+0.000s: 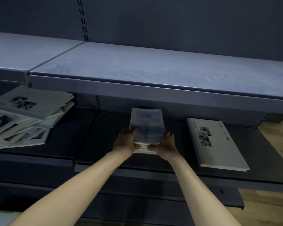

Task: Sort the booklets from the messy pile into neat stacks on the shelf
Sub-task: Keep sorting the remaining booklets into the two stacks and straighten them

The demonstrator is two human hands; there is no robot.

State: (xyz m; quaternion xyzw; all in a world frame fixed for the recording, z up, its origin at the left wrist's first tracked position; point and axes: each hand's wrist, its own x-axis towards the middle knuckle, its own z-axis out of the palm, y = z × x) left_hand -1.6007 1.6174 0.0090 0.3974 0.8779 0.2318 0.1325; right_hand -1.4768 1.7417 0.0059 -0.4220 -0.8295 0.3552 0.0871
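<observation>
A stack of small booklets with blue-and-white covers (146,123) lies on the dark middle shelf (82,137), under the upper shelf. My left hand (125,141) grips its left side and my right hand (166,142) grips its right side, thumbs against the near spines. The stack looks blurred. A messy pile of grey booklets with photo covers (23,116) spreads over the shelf at the left. At the right lies a neat stack of large grey booklets (214,142) with a photo and lettering on top.
The grey upper shelf (137,69) juts out above the hands and leaves low headroom over the stack. Dark shelf surface shows between the pile and the small stack. A lower shelf edge (170,181) runs below my forearms. Wooden floor (266,209) shows at the right.
</observation>
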